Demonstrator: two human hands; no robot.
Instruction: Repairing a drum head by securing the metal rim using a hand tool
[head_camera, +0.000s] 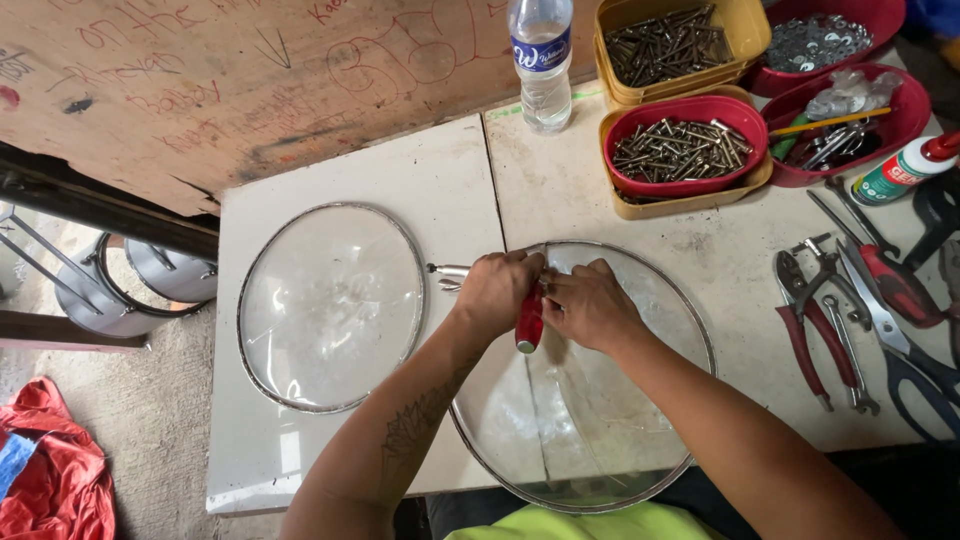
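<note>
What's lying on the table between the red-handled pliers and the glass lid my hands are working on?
Nothing, in the head view: only bare table separates the glass lid under the hands from the red-handled pliers.

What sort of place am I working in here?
Likely a small repair workshop: tubs of screws, pliers on the bench, and glass pot lids being worked on.

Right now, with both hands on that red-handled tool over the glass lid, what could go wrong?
1. The red-handled tool may slip and crack the glass lid.
2. That lid overhangs the table edge; pressing could tip it.
3. The left hand and right hand sit close, so a slip might hurt fingers.
</note>
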